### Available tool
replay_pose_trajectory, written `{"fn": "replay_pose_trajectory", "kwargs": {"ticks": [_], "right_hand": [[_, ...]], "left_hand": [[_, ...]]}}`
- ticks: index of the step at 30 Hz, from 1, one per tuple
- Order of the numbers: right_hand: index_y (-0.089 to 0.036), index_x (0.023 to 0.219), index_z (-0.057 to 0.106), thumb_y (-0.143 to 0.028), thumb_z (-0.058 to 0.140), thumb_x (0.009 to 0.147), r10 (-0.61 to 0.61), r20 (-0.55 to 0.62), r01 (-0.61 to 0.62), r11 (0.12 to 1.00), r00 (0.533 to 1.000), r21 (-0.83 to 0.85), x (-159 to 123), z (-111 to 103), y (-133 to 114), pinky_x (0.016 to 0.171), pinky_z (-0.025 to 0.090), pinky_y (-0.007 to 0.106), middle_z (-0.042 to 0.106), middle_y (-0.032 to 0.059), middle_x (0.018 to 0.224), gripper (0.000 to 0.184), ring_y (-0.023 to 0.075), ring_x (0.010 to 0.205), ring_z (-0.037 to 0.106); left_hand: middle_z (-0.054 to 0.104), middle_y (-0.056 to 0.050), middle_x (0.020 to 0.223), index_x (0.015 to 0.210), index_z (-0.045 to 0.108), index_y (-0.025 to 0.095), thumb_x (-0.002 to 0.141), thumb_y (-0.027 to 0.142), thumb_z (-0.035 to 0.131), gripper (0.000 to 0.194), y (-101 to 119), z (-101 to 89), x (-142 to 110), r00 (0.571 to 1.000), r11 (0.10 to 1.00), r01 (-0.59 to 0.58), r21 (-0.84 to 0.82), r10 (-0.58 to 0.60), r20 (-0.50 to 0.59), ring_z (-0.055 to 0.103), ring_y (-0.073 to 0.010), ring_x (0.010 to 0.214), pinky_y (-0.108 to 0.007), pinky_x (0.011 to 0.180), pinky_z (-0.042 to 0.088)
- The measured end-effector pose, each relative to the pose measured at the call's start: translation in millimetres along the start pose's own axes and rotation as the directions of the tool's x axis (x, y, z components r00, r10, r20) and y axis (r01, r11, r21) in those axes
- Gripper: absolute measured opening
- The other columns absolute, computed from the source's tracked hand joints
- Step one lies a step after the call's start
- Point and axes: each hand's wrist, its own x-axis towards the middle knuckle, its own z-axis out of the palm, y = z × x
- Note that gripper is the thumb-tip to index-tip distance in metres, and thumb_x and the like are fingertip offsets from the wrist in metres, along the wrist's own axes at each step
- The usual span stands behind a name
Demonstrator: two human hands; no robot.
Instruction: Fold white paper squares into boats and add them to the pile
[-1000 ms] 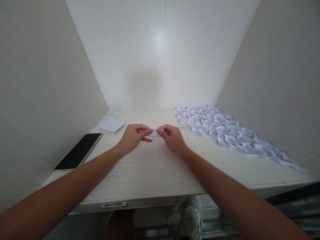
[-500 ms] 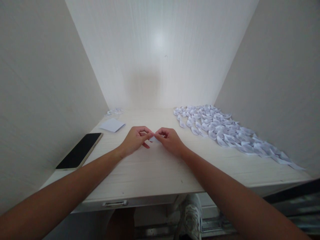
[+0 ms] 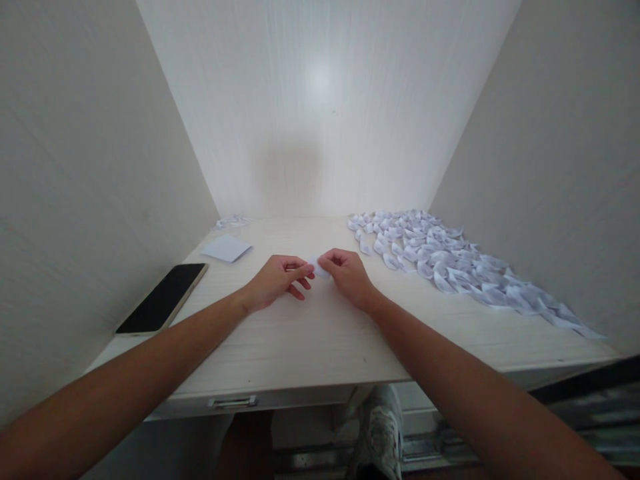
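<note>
A small white piece of paper (image 3: 321,268) is between my two hands above the middle of the table. My right hand (image 3: 345,272) pinches it between thumb and index finger. From the other side my left hand (image 3: 283,279) holds its edge at the thumb and index tips, while the lower fingers hang loose and apart. My fingers cover much of the paper, so its folds cannot be made out.
A pile of folded white paper pieces (image 3: 450,257) spreads along the table's right side. To the left lie a stack of white paper (image 3: 227,248), a black-screened phone (image 3: 163,300) and thin paper scraps (image 3: 233,222). Walls enclose the white table (image 3: 300,353) on three sides.
My hands met closely on the paper half a second ago and now sit slightly apart. The paper has turned in my fingers. The left hand's lower fingers have spread.
</note>
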Motion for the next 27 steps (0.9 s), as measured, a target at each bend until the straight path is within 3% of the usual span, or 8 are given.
{"fn": "replay_pose_trajectory", "kwargs": {"ticks": [6,12,19,27], "right_hand": [[-0.018,0.064,0.063,-0.037,0.065,0.075,0.094,0.001,-0.094,0.986,0.996,0.135,-1,4,0,0.058,0.039,0.026,0.059,-0.0022,0.061,0.022,0.0118,0.059,0.048],[-0.018,0.066,0.065,-0.038,0.067,0.074,0.134,-0.004,-0.131,0.972,0.991,0.193,0,4,2,0.057,0.037,0.026,0.06,-0.0018,0.062,0.022,0.0116,0.059,0.048],[-0.018,0.067,0.065,-0.039,0.069,0.073,0.159,-0.025,-0.147,0.954,0.987,0.263,0,6,5,0.059,0.038,0.027,0.061,-0.0019,0.064,0.021,0.0116,0.06,0.048],[-0.018,0.066,0.066,-0.036,0.071,0.072,0.193,-0.015,-0.177,0.926,0.981,0.332,2,5,8,0.062,0.04,0.027,0.063,-0.0016,0.066,0.019,0.0124,0.063,0.053]], "left_hand": [[0.065,-0.004,0.068,0.069,0.066,0.013,0.069,0.051,0.085,0.042,-2,1.8,2,0.999,0.999,-0.049,0.001,0.049,-0.021,0.063,-0.0154,0.059,-0.025,0.042,0.054],[0.068,-0.006,0.078,0.077,0.07,0.013,0.071,0.045,0.085,0.036,-5,4.6,-2,0.999,0.997,-0.036,-0.071,0.034,-0.022,0.066,-0.0163,0.066,-0.024,0.043,0.056],[0.065,-0.004,0.074,0.072,0.065,0.014,0.068,0.041,0.087,0.035,-5,9.9,-3,0.998,0.983,-0.025,-0.183,0.013,-0.067,0.063,-0.0149,0.063,-0.022,0.04,0.053],[0.059,-0.001,0.075,0.073,0.061,0.016,0.071,0.05,0.082,0.04,-5,14.1,-4,0.996,0.991,-0.029,-0.132,0.018,-0.084,0.06,-0.013,0.059,-0.019,0.032,0.045]]}}
